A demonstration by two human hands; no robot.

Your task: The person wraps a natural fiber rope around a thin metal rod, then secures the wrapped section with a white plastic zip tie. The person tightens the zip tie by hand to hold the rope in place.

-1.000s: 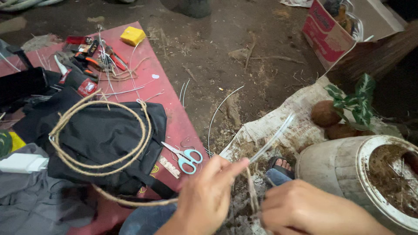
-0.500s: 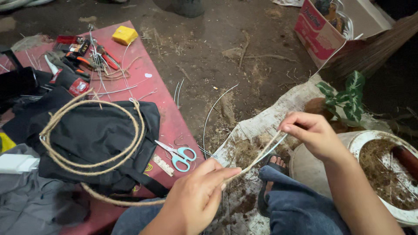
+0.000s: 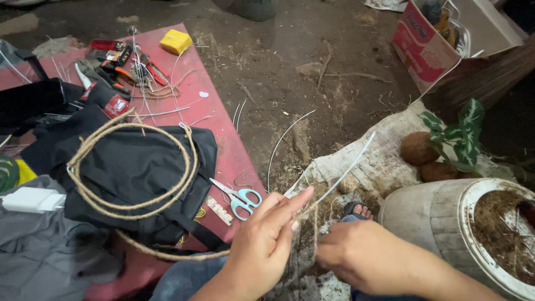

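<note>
Twine (image 3: 315, 231) is being wound onto a thin white wire (image 3: 348, 167), just above the person's knees. The left hand (image 3: 267, 245) is pinching wire and twine together; the right hand (image 3: 362, 256) is closing around the hanging strand, pulling down. Judging by this, wrapping is underway; the next turn needs steady tension. Coiled rope (image 3: 131, 167) is lying on a black bag (image 3: 139, 178).

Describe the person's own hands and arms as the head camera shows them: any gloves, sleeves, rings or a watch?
Both the left hand and the right hand are bare: no gloves, rings or watch in view. The forearms show no sleeves up to the picture's edge. Fingernails are short and unpainted.
</note>
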